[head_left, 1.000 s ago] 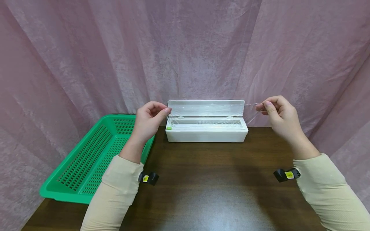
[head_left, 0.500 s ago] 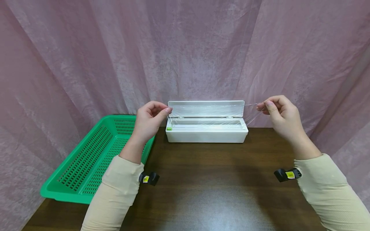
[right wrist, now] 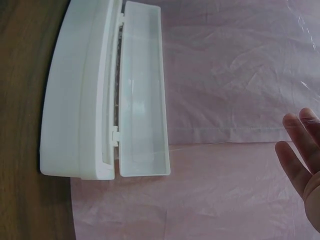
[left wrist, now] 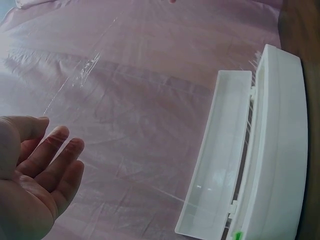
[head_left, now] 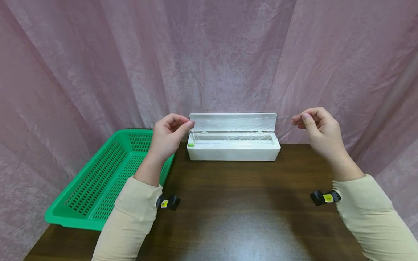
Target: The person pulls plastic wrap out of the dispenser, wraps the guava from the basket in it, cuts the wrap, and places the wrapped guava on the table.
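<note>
A clear sheet of plastic wrap [head_left: 235, 125] stretches between my two hands, in front of a white wrap dispenser box [head_left: 233, 153] whose hinged lid [head_left: 209, 117] stands raised at the back. My left hand [head_left: 169, 132] pinches one corner of the film between thumb and fingertips, by the box's left end. Out past the box's right end, my right hand [head_left: 318, 132] pinches the other corner. The film runs down into the box's long opening. A small green piece [head_left: 191, 145] sits on the box's left front rim. In the left wrist view the film's edge [left wrist: 62, 90] leaves the thumb tip.
A green perforated plastic basket [head_left: 94, 224] stands on the left of the dark wooden table [head_left: 228, 195], partly behind my left forearm. Pink curtain [head_left: 228, 58] hangs behind the table and at both sides. Each wrist wears a small black camera [head_left: 174, 202].
My right hand has shifted very slightly to the right, and the film's top edge looks a little tauter. The left hand and the box stay nearly still.
</note>
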Available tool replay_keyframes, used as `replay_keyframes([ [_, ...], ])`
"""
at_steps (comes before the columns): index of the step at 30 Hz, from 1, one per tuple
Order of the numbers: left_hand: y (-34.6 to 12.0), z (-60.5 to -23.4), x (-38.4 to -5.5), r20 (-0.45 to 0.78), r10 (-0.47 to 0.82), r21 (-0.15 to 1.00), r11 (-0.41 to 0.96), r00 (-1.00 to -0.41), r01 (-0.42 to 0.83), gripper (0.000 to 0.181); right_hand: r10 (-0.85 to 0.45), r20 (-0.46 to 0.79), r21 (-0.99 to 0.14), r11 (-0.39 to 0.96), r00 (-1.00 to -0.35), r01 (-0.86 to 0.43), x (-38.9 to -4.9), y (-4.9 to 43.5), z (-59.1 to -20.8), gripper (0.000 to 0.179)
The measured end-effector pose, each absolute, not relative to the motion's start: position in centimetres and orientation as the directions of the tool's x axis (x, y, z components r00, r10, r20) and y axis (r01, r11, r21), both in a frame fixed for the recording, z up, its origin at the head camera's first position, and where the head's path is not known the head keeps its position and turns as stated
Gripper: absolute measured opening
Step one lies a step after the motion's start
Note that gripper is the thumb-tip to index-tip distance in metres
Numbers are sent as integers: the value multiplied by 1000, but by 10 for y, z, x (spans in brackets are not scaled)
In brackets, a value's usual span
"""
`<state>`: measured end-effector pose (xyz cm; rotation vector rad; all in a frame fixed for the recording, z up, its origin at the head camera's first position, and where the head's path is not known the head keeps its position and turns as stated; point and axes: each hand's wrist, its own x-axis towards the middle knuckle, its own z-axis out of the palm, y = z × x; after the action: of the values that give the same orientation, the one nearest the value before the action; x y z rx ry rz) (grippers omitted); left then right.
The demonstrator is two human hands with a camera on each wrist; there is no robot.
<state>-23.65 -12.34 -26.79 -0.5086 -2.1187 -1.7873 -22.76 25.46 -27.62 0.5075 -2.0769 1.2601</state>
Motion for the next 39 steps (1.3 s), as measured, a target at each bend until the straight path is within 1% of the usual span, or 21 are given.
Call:
replay_keyframes([
  [8, -125, -272, -233, 460, 68, 875, 135, -885, 465, 21, 48, 694, -653, 462, -718, -600, -224, 253, -279, 12],
  [11, -126, -274, -233, 460, 64, 876, 131, -886, 464, 19, 54, 687, -660, 465, -725, -591, -223, 253, -280, 14],
  [17, -125, -277, -231, 465, 48, 877, 113, -884, 467, 17, 45, 692, -658, 450, -721, -604, -221, 253, -282, 16],
  [25, -126, -276, -230, 479, 54, 870, 103, -876, 482, 17, 4, 719, -602, 502, -695, -621, -222, 254, -281, 17],
  [33, -127, -274, -230, 489, 60, 863, 114, -870, 493, 19, 22, 708, -625, 483, -705, -613, -221, 253, -279, 14],
  [39, -126, -272, -230, 497, 68, 859, 106, -865, 501, 18, 16, 717, -616, 482, -697, -623, -221, 253, -278, 15],
])
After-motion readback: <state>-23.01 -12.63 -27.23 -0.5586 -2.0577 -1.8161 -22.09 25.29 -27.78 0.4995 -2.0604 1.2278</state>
